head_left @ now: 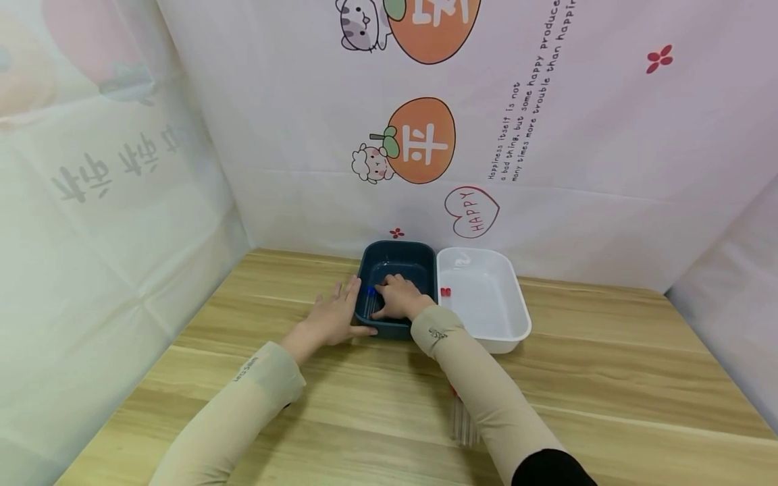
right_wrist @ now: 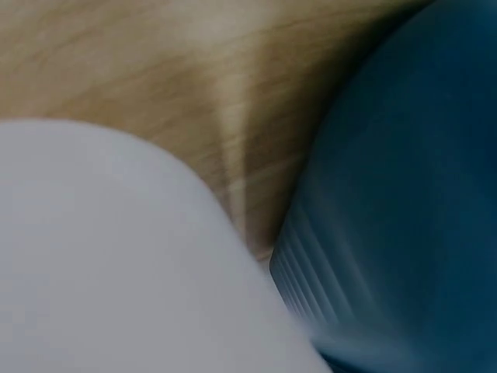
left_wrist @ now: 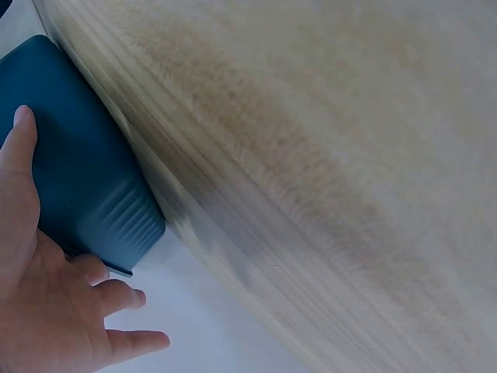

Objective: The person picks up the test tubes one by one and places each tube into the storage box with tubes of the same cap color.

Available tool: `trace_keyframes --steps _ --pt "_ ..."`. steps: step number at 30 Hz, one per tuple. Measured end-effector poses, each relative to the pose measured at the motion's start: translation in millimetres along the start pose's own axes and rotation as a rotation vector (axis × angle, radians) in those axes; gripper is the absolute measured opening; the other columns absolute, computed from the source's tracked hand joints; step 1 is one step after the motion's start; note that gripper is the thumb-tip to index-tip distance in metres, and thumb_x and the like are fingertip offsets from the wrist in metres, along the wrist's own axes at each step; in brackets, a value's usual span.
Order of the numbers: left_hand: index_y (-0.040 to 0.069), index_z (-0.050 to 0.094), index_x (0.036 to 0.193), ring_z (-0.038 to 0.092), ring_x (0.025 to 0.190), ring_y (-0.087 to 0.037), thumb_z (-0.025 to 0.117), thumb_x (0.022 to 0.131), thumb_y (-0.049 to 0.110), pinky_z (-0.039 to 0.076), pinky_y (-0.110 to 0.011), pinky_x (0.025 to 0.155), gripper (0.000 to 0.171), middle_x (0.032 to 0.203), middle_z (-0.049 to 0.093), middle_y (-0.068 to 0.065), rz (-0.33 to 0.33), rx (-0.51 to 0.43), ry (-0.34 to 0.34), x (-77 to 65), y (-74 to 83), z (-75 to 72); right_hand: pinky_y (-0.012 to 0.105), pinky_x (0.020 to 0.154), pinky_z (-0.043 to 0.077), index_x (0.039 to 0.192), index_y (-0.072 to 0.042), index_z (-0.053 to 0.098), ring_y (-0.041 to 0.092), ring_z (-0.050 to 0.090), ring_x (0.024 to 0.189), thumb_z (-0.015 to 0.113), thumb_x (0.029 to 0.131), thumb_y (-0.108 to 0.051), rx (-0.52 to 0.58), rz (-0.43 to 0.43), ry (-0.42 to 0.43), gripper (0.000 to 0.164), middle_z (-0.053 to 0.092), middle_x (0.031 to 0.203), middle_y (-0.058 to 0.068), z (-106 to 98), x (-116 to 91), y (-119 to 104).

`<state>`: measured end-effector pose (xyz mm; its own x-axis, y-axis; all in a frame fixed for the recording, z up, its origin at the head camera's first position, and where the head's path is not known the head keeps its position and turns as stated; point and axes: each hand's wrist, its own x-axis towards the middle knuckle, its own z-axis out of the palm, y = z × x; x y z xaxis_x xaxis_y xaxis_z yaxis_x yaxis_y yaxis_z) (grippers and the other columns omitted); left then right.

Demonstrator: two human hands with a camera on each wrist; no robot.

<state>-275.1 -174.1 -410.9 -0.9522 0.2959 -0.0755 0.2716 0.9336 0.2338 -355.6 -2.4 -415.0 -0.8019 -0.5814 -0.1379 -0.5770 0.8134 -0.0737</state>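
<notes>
Against the left wall of a dark blue bin (head_left: pixel 398 331) rests my left hand (head_left: pixel 333 316), its fingers straight and spread. The left wrist view shows the thumb (left_wrist: pixel 23 140) lying along the bin's wall. My right hand (head_left: pixel 401 298) reaches down inside the same bin, thumb and index finger apart. Just left of its fingertips lie clear tubes with blue caps (head_left: pixel 370 302), along the bin's left side. The right wrist view catches the outer walls of the white and blue bins but not the hand.
A white bin (head_left: pixel 486 304) stands to the right of the blue one, with small red caps (head_left: pixel 446 291) at its left side. Several clear tubes with red ends (head_left: pixel 464 425) lie on the wooden table (head_left: pixel 365 418), partly under the right forearm. A printed cloth (head_left: pixel 547 229) hangs behind.
</notes>
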Motion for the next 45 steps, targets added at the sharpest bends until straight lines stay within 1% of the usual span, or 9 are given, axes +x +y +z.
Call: trace_keyframes --steps 6,13,17,23,29,37,45 --pt "0.003 0.005 0.164 0.011 0.154 -0.042 0.066 0.091 0.066 0.017 -0.074 0.113 0.115 0.171 0.005 -0.015 0.007 -0.003 -0.002 0.4 2.4 0.8 0.046 0.115 0.036 0.156 -0.009 0.045 0.031 0.044 0.135 0.072 0.093 -0.052 -0.006 0.014 -0.029 0.081 0.047 0.15 0.015 -1.6 -4.8 -0.3" --pt "0.002 0.005 0.164 0.011 0.154 -0.042 0.065 0.091 0.066 0.018 -0.073 0.114 0.114 0.171 0.004 -0.015 0.006 0.01 -0.009 0.6 4.0 1.8 0.047 0.115 0.037 0.155 -0.007 0.046 0.032 0.045 0.134 0.074 0.092 -0.053 0.012 0.002 -0.001 0.082 0.049 0.149 0.015 -8.9 -10.3 1.3" --pt "0.002 0.004 0.164 0.01 0.154 -0.042 0.065 0.092 0.065 0.017 -0.073 0.114 0.114 0.171 0.004 -0.015 -0.001 0.009 -0.018 -0.1 4.2 1.9 0.046 0.115 0.037 0.155 -0.008 0.046 0.031 0.045 0.135 0.073 0.092 -0.054 0.03 0.005 -0.006 0.083 0.049 0.151 0.014 -10.4 -10.0 3.4" --pt "0.003 0.003 0.165 0.009 0.154 -0.041 0.065 0.091 0.066 0.016 -0.074 0.114 0.114 0.171 0.003 -0.014 -0.003 -0.005 -0.015 0.2 2.1 2.9 0.046 0.114 0.038 0.156 -0.01 0.045 0.031 0.045 0.138 0.072 0.093 -0.054 0.038 0.011 -0.008 0.082 0.047 0.153 0.014 -12.2 -13.5 4.0" --pt "0.003 0.002 0.164 0.009 0.154 -0.042 0.065 0.091 0.065 0.015 -0.074 0.114 0.115 0.171 0.003 -0.015 0.0 -0.011 -0.003 1.0 0.0 2.4 0.046 0.116 0.036 0.158 -0.009 0.041 0.033 0.041 0.142 0.071 0.094 -0.053 0.06 0.007 -0.006 0.083 0.043 0.157 0.016 -22.0 -21.7 1.9" --pt "0.001 0.004 0.164 0.011 0.154 -0.043 0.066 0.092 0.063 0.016 -0.074 0.113 0.114 0.17 0.005 -0.016 0.004 -0.017 0.007 -1.2 1.8 -1.6 0.048 0.116 0.035 0.158 -0.01 0.042 0.033 0.041 0.143 0.07 0.095 -0.051 0.066 -0.01 0.008 0.08 0.043 0.157 0.016 -29.8 -29.6 2.0" --pt "0.001 0.005 0.164 0.012 0.153 -0.044 0.067 0.092 0.063 0.016 -0.074 0.113 0.113 0.17 0.006 -0.017 0.004 -0.012 0.009 -1.3 2.6 -1.5 0.049 0.117 0.034 0.158 -0.01 0.041 0.035 0.038 0.145 0.069 0.097 -0.048 0.079 -0.03 0.017 0.077 0.042 0.158 0.018 -39.5 -42.1 1.1"
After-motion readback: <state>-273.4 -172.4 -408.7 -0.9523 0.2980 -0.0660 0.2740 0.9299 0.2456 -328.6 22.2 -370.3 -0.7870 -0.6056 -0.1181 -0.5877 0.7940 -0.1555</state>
